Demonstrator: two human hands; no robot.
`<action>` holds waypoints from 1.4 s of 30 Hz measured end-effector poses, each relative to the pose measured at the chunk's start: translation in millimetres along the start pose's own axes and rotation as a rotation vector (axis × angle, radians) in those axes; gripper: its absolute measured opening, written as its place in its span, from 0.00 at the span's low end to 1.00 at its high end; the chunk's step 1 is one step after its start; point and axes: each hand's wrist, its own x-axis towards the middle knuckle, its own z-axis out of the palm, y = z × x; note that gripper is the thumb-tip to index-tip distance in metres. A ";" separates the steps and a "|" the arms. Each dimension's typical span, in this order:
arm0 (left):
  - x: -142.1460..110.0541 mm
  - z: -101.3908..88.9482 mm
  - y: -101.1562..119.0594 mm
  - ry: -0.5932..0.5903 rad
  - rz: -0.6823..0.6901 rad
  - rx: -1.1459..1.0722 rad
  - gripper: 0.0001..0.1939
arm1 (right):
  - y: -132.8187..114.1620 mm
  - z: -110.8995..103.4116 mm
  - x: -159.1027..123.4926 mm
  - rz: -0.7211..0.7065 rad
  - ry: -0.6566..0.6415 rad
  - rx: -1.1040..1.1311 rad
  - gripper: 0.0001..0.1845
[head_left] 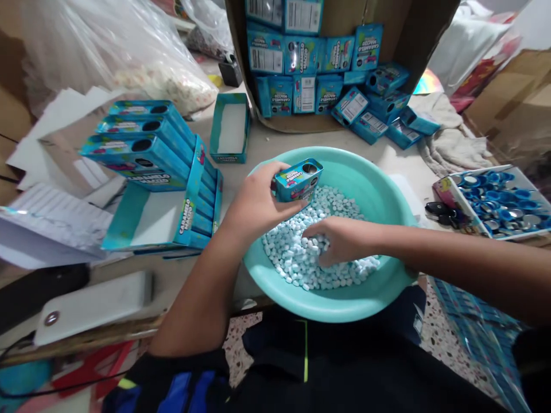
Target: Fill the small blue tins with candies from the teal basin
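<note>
My left hand (262,198) grips a small blue candy box (297,186) above the left part of a turquoise basin (365,166). A dark round opening shows in the box's upper face. Pale blue and white candies (297,258) cover the bottom of the basin. Down among them is my right hand (340,241), its fingers curled around some candies. Part of its fingertips is hidden by the candies. To the left, several blue candy boxes (146,160) lie stacked on an open blue display tray (157,221).
A cardboard carton (413,34) behind the basin holds many blue boxes. An open blue tray (232,129) stands left of it. At right, a shallow box (512,201) holds blue-and-silver pieces beside dark keys (443,212). A white phone (94,304) lies at the table's front left.
</note>
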 end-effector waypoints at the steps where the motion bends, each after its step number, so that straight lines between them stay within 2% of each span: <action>1: 0.5 0.7 -0.2 -0.010 0.005 0.039 0.22 | 0.0 -5.1 -3.4 -0.022 0.012 0.027 0.27; 3: 1.2 2.6 -0.3 -0.047 0.004 0.128 0.20 | -0.2 -18.1 -10.1 -0.079 0.056 0.091 0.20; 5: 1.3 4.1 0.4 -0.081 -0.004 0.209 0.18 | 0.3 -32.3 -12.8 -0.175 0.171 0.174 0.13; 7: 0.9 4.6 1.5 -0.082 -0.010 0.259 0.16 | 1.2 -43.5 -8.2 -0.240 0.297 0.323 0.11; 12: 0.5 2.1 4.2 -0.092 -0.017 0.258 0.17 | 1.7 -52.5 32.5 -0.290 0.706 0.814 0.18; 15: 1.5 0.9 4.4 -0.110 -0.011 0.261 0.18 | 2.3 -54.1 54.5 -0.340 0.831 0.941 0.22; 19: 1.7 1.1 3.9 -0.091 -0.021 0.257 0.20 | -1.5 -52.2 57.9 -0.382 0.905 1.086 0.24; 22: 1.0 1.8 2.1 -0.106 -0.015 0.255 0.22 | -8.4 -46.9 51.7 -0.398 0.910 1.130 0.24; 27: -0.4 1.9 -1.2 -0.151 0.073 0.266 0.26 | -16.7 -39.5 48.2 -0.472 0.904 1.155 0.18; 29: -1.2 2.1 -0.6 -0.153 0.106 0.283 0.26 | -17.5 -38.6 48.5 -0.481 0.929 1.124 0.18; 34: -3.0 4.1 3.2 -0.132 0.139 0.286 0.28 | -16.6 -38.9 50.2 -0.453 1.051 0.940 0.27; 38: -2.9 3.6 3.8 -0.110 0.158 0.264 0.25 | -17.1 -38.8 49.0 -0.439 1.033 0.891 0.31; 42: -2.9 1.8 5.2 -0.109 0.166 0.185 0.23 | -17.1 -38.6 41.1 -0.428 0.976 0.773 0.28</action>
